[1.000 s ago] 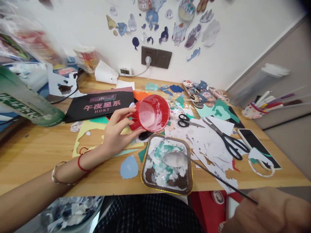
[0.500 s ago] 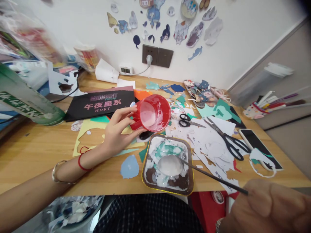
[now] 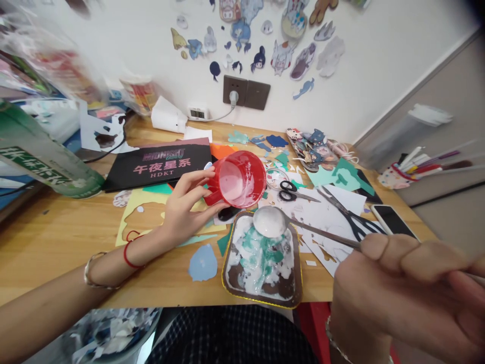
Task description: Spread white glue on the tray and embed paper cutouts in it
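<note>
The cup (image 3: 238, 178) sits behind the tray (image 3: 295, 283), scissors (image 3: 348, 215) right.

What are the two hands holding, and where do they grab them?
The left hand holds the red plastic cup by its handle side. The right hand pinches the long metal spoon near its handle's end.

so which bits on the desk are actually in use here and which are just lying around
In use: red cup in left hand; spoon in right hand; tray.

Lying about: big scissors, small scissors, phone, black box, paper scraps.
</note>
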{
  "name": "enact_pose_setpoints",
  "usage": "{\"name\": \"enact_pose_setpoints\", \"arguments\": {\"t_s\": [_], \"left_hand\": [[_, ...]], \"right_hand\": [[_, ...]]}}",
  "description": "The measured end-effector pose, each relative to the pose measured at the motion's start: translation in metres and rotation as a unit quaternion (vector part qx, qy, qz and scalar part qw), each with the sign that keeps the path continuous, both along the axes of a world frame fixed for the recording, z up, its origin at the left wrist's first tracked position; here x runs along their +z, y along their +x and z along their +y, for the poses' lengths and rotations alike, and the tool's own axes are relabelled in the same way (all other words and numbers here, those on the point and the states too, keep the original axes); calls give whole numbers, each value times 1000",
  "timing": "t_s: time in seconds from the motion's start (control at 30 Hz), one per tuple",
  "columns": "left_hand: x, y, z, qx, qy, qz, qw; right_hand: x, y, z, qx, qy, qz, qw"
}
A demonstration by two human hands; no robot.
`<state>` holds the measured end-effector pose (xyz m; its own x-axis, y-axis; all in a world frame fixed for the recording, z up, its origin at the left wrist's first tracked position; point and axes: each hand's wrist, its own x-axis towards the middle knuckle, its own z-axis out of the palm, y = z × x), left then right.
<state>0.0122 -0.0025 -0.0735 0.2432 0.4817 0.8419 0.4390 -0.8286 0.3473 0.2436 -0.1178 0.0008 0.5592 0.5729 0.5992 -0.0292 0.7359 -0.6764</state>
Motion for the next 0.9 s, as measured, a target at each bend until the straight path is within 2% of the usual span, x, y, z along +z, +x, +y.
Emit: {"name": "enact_pose_setpoints", "arguments": {"t_s": [0.13,0.27,0.37,0.43,0.57,0.67,0.77,0.9], "left_hand": [[-2,0,1,-12,-7,-6,1000],[-4,-1,1,-18,-23,-13,999],[-4,-1,0,-22,-29,-14,999],[-4,-1,0,-22,-32,-12,999],[-5,-1,1,-14,-35,-4,999],[-5,-1,1,-11,-33,-6,999],[-5,-1,2,-16,-29,-10,999],[-4,-1,1,-12,-26,-4,1000]], "right_hand": [[-5,-6,8,-5,-14,50,999],[-9,-10,14,-88,5,68,994],[-7,-12,13,-161,4,54,985],[-5,-16,13,-187,-6,56,981],[-4,-27,12,-181,-13,64,981],[-8,-31,9,-136,-40,52,989],[-9,-24,2,-109,-78,87,987],[-6,-5,-6,-121,-80,107,984]]}}
